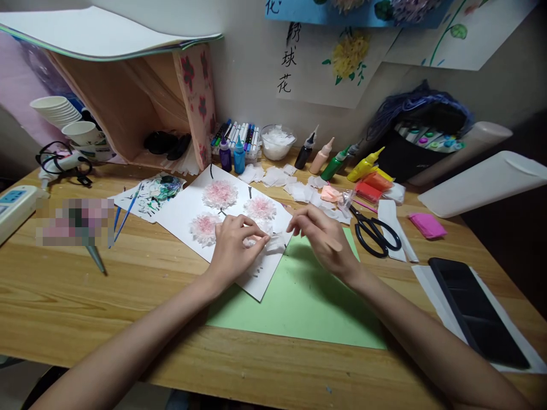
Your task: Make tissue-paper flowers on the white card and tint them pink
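My left hand (pixel 233 245) rests over a white sheet (pixel 192 210) with pink-and-white paper flowers (pixel 220 195) on it. Its thumb and fingers are closed at a thin piece of white tissue paper (pixel 277 242), which sticks out past the fingertips toward the right. Close by, my right hand (pixel 322 242) hovers above the sheet's right edge and a green sheet (pixel 299 307). Its fingers are curled together; whether anything small is between them is hidden. Part of the flowers lies behind my left hand.
Tissue squares (pixel 277 176) lie behind the sheet, near a bowl of white stuff (pixel 278 141) and several paint bottles (pixel 335 165). Black scissors (pixel 376 233) and a black phone-like slab (pixel 478 313) are to the right. Paintbrushes (pixel 127 213) and a smeared palette paper (pixel 156 196) lie left.
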`<action>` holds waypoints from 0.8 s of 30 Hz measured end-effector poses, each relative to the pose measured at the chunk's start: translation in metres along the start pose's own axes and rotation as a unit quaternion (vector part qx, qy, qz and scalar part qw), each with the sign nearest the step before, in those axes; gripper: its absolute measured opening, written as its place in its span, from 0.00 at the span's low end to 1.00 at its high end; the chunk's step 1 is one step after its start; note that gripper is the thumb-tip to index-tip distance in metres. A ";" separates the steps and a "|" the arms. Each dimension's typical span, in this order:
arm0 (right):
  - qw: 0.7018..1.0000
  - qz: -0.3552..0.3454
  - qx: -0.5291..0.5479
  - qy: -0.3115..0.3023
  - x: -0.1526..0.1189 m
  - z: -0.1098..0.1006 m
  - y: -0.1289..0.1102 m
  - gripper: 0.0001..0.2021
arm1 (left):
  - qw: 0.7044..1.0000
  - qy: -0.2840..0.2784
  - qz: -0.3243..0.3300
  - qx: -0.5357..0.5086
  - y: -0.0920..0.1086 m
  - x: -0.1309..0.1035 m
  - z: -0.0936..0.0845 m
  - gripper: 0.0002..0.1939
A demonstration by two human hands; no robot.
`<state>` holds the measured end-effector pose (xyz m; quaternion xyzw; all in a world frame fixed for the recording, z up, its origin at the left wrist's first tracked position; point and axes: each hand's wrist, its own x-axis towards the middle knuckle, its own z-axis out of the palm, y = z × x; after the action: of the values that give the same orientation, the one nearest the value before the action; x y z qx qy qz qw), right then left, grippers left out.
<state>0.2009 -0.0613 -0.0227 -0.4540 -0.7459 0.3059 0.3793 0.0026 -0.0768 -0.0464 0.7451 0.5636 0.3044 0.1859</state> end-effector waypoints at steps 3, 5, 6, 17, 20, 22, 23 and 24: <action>0.997 -0.038 0.061 0.006 -0.004 -0.002 0.001 0.20 | 1.000 0.015 -0.014 0.020 -0.003 0.001 0.002 0.06; 0.996 -0.059 0.057 -0.017 -0.005 -0.001 0.003 0.21 | 0.999 0.020 -0.014 0.033 -0.004 0.002 0.003 0.06; 0.996 -0.067 0.047 -0.032 -0.006 0.001 0.004 0.22 | 0.999 0.020 -0.011 0.037 -0.005 0.003 0.004 0.06; 0.983 -0.169 -0.048 -0.055 -0.007 0.022 0.023 0.20 | 0.997 0.008 0.009 0.071 -0.003 0.006 0.005 0.05; 0.984 -0.165 -0.049 -0.049 -0.007 0.023 0.027 0.19 | 0.997 0.015 -0.015 0.075 -0.004 0.007 0.001 0.07; 0.986 -0.155 -0.042 -0.047 -0.007 0.024 0.029 0.18 | 0.995 0.028 -0.029 0.088 -0.007 0.009 -0.003 0.08; 0.987 -0.149 -0.036 -0.046 -0.008 0.024 0.030 0.18 | 0.994 0.035 -0.033 0.097 -0.010 0.010 -0.005 0.07; 0.989 -0.140 -0.029 -0.046 -0.008 0.024 0.030 0.19 | 0.993 0.040 -0.035 0.106 -0.013 0.010 -0.007 0.07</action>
<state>0.1964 -0.0590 -0.0621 -0.3415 -0.8272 0.2488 0.3703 -0.0096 -0.0634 -0.0472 0.7277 0.6252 0.2661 0.0931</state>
